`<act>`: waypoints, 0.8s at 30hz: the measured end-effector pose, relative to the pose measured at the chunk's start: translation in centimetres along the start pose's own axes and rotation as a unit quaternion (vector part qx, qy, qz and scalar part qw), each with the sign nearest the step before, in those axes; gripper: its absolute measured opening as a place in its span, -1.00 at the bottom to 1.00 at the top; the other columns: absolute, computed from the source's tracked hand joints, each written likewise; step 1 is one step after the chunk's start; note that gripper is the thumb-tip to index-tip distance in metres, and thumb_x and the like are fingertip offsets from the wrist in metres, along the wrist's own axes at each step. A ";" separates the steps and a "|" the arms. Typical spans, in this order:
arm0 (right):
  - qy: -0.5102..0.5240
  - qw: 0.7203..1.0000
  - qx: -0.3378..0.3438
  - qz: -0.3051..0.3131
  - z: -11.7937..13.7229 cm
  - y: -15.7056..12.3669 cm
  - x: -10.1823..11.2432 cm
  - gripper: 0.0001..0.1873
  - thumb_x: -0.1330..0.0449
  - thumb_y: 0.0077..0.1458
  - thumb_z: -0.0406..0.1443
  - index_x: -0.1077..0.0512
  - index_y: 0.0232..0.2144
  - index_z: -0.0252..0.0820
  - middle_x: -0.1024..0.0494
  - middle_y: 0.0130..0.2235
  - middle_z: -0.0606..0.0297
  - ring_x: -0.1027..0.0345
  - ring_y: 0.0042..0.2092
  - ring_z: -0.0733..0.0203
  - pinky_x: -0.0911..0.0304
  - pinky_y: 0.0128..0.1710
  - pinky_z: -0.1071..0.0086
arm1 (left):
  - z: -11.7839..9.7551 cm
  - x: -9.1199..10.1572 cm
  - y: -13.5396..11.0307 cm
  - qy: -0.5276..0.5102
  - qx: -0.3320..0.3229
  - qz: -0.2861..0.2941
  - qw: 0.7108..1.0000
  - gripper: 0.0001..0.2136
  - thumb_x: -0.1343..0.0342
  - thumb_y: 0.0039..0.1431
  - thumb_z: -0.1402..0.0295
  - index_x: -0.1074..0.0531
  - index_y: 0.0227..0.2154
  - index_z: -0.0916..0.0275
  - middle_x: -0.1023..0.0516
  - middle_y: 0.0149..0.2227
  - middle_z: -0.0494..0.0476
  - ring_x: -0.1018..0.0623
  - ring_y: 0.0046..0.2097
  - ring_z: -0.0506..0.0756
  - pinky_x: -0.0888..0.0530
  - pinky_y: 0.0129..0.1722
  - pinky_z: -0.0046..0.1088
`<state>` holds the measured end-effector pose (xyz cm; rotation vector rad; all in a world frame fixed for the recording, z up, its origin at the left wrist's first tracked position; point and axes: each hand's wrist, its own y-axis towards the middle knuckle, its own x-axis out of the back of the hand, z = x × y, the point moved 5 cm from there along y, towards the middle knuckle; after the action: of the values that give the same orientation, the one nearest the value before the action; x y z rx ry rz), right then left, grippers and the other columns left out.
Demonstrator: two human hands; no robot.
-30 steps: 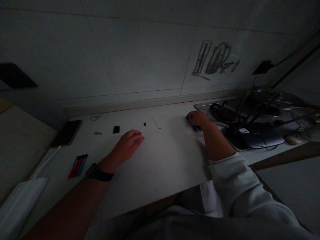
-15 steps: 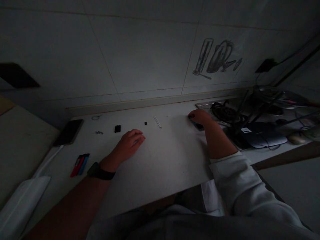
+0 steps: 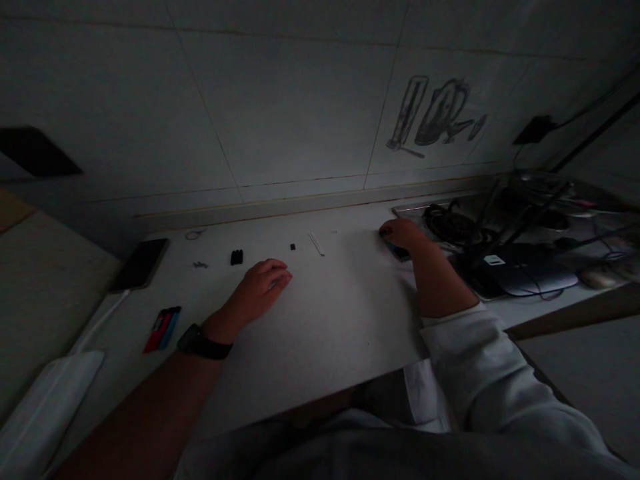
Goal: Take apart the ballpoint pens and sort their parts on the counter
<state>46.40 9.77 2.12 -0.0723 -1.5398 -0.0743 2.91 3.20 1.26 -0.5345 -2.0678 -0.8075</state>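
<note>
Hands well apart over the white counter (image 3: 320,347) – right hand (image 3: 404,233) at the far right side, fingers down over a dark flat item (image 3: 399,253) with a bluish edge, which lies on the counter just left of the stove; most of it hidden under the hand, so cannot tell if the fingers grip it or only rest there. Left hand (image 3: 257,288) low over the middle of the counter, palm down, thumb and index slightly parted, black watch (image 3: 203,344) on wrist. Beyond its fingertips: small black square (image 3: 293,247), then thin white sticks (image 3: 317,244) to the right. Black ridged piece (image 3: 237,257) just behind the left hand, small grey bits (image 3: 200,265) and a thin loop (image 3: 194,235) farther left. Red marker (image 3: 155,333) and blue marker (image 3: 169,331) side by side near the left forearm; phone (image 3: 141,265) behind them – router (image 3: 530,270) by the stove (image 3: 453,225).
</note>
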 end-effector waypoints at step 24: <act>0.209 0.870 0.422 -0.143 21.3 -9.6 0.3 -0.60 -0.15 0.30 -0.27 -0.50 0.15 -0.01 -0.47 0.24 0.07 -0.39 0.24 -0.01 -0.30 0.28 -0.02 | -0.7 0.8 0.1 0.010 -0.007 -0.040 0.999 -0.81 -0.07 0.44 0.27 -0.57 -0.08 0.14 -0.57 -0.03 0.19 -0.52 0.04 0.17 -0.48 0.11 -0.10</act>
<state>24.32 2.23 3.06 0.8231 -1.0254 0.3342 2.93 2.82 2.29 -0.4516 -2.0770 -0.8705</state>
